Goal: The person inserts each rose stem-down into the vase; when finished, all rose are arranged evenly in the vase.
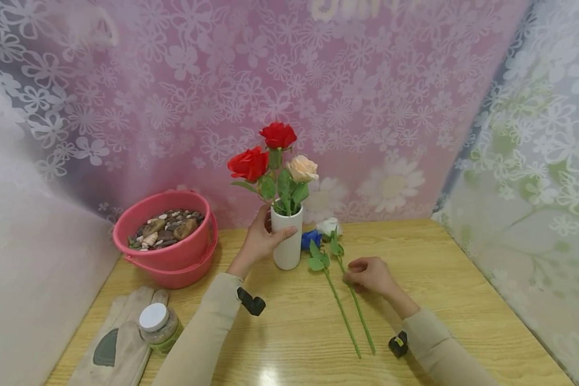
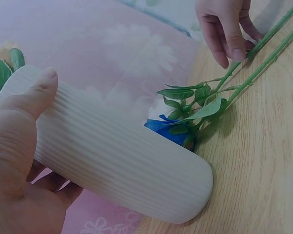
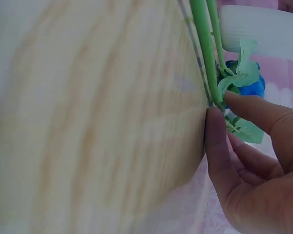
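Observation:
My left hand [image 1: 262, 238] grips a white ribbed vase [image 1: 288, 246] around its upper part, thumb across the front. The vase stands on the table in the head view. It holds a red rose [image 1: 278, 135], a second red rose [image 1: 249, 164] and a peach rose [image 1: 303, 168]. Right of it lie a blue rose [image 1: 311, 238] and a white rose [image 1: 329, 226], their stems pointing towards me. My right hand [image 1: 372, 276] pinches the white rose's stem between thumb and forefinger. In the right wrist view the fingertips partly hide that green stem [image 3: 205, 53].
A pink bucket [image 1: 161, 262] of stones and shells stands at the left. In front of it are pale work gloves [image 1: 125, 338] and a jar with a white lid [image 1: 153, 317]. A flowered backdrop [image 1: 347, 107] rises behind the wooden table [image 1: 289, 332].

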{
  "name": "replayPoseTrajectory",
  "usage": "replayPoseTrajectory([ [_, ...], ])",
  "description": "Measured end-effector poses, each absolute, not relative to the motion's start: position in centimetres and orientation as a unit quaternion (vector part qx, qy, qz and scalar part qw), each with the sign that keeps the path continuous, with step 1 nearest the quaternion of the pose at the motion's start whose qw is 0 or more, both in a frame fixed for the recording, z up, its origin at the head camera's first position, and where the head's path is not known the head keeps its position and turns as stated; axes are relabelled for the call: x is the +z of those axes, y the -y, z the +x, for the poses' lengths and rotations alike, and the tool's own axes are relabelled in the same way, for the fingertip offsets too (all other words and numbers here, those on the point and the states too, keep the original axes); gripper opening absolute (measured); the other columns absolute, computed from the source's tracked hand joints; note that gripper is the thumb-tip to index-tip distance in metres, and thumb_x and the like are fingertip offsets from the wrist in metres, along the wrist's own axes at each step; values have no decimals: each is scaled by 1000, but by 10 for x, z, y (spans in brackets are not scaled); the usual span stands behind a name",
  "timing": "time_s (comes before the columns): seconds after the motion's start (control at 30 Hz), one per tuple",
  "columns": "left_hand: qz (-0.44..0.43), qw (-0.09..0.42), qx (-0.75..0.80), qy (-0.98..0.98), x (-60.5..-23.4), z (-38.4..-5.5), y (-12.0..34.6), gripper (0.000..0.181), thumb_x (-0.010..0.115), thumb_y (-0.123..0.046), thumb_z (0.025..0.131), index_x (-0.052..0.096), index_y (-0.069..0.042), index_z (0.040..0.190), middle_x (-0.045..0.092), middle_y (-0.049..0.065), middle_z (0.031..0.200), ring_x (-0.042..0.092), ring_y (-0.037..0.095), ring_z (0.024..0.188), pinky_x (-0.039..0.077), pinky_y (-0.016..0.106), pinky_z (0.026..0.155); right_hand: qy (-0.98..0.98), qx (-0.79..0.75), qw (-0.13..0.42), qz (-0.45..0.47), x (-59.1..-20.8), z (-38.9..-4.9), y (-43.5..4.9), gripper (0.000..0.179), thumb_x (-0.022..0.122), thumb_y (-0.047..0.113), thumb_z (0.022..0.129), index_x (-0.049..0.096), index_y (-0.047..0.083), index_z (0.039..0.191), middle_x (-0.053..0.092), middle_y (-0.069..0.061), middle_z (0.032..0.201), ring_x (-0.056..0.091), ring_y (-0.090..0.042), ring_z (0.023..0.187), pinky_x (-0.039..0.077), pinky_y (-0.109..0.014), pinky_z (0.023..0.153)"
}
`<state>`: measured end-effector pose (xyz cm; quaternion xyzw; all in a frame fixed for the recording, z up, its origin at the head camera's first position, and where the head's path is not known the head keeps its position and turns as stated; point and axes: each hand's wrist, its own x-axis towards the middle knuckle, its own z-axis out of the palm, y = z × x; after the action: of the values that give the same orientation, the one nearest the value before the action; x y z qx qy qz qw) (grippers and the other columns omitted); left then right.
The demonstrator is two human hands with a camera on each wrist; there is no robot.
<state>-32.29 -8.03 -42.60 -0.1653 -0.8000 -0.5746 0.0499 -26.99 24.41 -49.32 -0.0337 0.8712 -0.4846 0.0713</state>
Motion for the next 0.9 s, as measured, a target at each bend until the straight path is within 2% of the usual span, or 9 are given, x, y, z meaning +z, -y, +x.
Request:
replayPoseTrajectory([
  [0.23,-168,50,-574,800,-427,-324,80,86,84,-35,92,34,-19,160,54,12,151,60,37,136,53,55,111,-895,-440,67,-37,-492,-271,-241,29,79,7,87,74,-8,112,77,-14,90,74,-20,65,65,-33,62],
  [0.47,-172,44,-579,795,-429,-325,79,84,84,-33,92,34,-19,159,54,12,153,59,36,138,52,54,112,-901,-429,60,-28,-487,-272,-240,26,76,2,82,71,-9,106,76,-11,82,71,-19,60,63,-35,59],
  [0.7,-164,42,-578,798,-429,-325,80,86,84,-35,92,34,-21,160,54,11,153,59,36,138,52,56,112,-879,-470,72,-28,-467,-273,-246,37,69,1,92,61,-17,123,74,-22,95,73,-21,70,65,-38,67],
  [0.9,-159,46,-573,803,-428,-325,81,87,84,-35,92,33,-21,160,55,12,151,61,36,136,53,56,110,-854,-516,52,-44,-437,-273,-250,43,64,5,100,54,-15,137,71,-30,113,75,-25,83,67,-44,76],
])
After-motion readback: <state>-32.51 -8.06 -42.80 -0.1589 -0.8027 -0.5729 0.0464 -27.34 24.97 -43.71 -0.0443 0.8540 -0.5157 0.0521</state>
